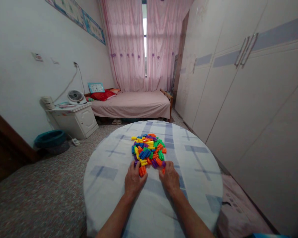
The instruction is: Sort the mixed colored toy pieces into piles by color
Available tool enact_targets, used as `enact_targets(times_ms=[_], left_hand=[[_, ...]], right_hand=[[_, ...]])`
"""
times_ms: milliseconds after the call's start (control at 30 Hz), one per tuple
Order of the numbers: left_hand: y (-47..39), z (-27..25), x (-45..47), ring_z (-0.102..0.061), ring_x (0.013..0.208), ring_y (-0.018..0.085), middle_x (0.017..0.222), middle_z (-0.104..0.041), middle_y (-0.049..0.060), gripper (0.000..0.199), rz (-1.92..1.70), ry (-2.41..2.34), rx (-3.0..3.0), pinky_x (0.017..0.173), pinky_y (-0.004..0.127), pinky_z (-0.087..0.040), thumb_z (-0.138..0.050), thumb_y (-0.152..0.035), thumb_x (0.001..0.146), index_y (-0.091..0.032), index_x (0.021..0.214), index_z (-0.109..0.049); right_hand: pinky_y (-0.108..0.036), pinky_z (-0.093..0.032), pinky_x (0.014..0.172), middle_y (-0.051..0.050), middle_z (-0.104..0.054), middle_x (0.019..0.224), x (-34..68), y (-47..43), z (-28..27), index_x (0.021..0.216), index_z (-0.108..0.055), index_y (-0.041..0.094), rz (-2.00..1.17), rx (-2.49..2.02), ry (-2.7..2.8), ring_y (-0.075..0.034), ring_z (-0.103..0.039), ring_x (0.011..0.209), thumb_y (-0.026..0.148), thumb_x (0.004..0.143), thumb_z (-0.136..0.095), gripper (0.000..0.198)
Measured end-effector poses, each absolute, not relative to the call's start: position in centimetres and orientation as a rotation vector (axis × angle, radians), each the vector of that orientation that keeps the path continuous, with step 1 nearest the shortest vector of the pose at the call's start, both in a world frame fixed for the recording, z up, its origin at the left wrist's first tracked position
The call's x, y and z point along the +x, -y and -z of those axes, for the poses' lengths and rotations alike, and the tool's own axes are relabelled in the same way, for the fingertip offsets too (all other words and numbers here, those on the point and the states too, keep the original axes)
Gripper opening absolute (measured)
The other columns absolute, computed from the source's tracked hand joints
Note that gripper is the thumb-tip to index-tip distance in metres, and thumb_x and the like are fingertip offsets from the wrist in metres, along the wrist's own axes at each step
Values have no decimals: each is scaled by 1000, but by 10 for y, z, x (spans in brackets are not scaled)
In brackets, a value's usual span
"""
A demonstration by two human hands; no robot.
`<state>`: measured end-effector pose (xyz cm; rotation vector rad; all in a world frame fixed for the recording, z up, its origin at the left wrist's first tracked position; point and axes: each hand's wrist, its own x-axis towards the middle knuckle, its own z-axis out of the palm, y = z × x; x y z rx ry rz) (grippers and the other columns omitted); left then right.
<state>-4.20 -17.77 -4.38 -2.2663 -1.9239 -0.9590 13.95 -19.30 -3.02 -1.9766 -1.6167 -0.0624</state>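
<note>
The colourful pile lies on the desk, just far of the person's curled left hand and right hand, roughly centred between them; whether either grips a piece cannot be told.

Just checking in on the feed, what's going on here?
A person has both hands at the near edge of a pile of colourful plastic pieces on a cloth-covered round table. The left hand is beside an orange piece; the right hand is at the pile's near right side. Whether either has a firm grip isn't clear.
</note>
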Motion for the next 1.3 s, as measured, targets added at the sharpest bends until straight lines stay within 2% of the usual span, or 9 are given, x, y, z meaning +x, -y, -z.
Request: enact_targets(times_ms=[100, 300, 467, 600, 700, 833, 1033, 1200, 1300], left_hand=[[178, 41, -43, -46, 121, 27, 136, -42, 13, 56, 1030, 1935, -2294, 96, 37, -44, -58, -34, 76, -18, 129, -46], [178, 38, -44, -46, 122, 26, 137, -42, 12, 54, 1124, 1981, -2317, 98, 37, -44, -58, -29, 75, -19, 128, -48], [176, 42, -45, -46, 123, 26, 138, -40, 11, 56, 1155, 1986, -2325, 97, 37, -45, -59, -29, 74, -21, 129, -47], [174, 47, -47, -45, 123, 25, 139, -40, 10, 56, 1195, 1950, -2328, 98, 36, -45, -59, -30, 74, -20, 128, -48], [173, 48, -47, -48, 120, 24, 135, -42, 10, 54, 1228, 1952, -2320, 96, 35, -46, -59, -29, 74, -20, 126, -49], [171, 47, -47, -54, 112, 23, 126, -45, 10, 52, 1288, 1971, -2325, 90, 34, -50, -58, -30, 75, -20, 125, -50], [172, 45, -47, -56, 106, 21, 118, -47, 9, 50, 1422, 1952, -2338, 88, 34, -51, -61, -34, 74, -20, 121, -53], [173, 40, -48, -61, 95, 20, 104, -58, 6, 41, 1465, 1941, -2424, 84, 34, -52, -55, -36, 79, -20, 116, -55], [173, 38, -49, -61, 97, 21, 105, -62, 8, 34, 1524, 1962, -2486, 87, 37, -50, -50, -37, 83, -18, 111, -58]], right_hand=[[-27, -39, 60, -7, -58, 96, 150, 184, 34, 97, -54, 19, -94, -1908, 1507, -17, -59, 75, 21, 77, -49, 21], [-30, -45, 64, -2, -62, 73, 174, 151, 22, 82, -57, 20, -432, -1684, 1195, -19, -59, 70, 30, 65, -56, 21], [-32, -49, 74, -5, -67, 94, 149, 107, -20, 101, -60, 17, -475, -1526, 1285, -20, -61, 84, 43, 68, -56, 43], [-35, -46, 86, -10, -61, 112, 131, 97, -34, 116, -56, 14, -392, -1445, 1397, -23, -57, 101, 46, 70, -55, 56], [-38, -43, 91, -13, -58, 118, 132, 116, -16, 120, -54, 14, -253, -1535, 1457, -26, -52, 111, 41, 73, -53, 54], [-41, -44, 88, -13, -58, 119, 137, 151, 22, 121, -54, 19, -179, -1712, 1538, -29, -53, 110, 36, 74, -55, 50], [-38, -44, 90, -11, -57, 116, 133, 174, 39, 107, -61, 20, -134, -1659, 1560, -25, -54, 107, 17, 71, -48, 39], [-32, -47, 82, -8, -62, 92, 119, 179, 41, 92, -62, 19, -326, -1557, 1418, -21, -60, 88, 22, 75, -42, 26], [-32, -48, 83, -8, -64, 96, 108, 182, 45, 98, -62, 18, -432, -1497, 1332, -21, -61, 91, 26, 75, -44, 31]])
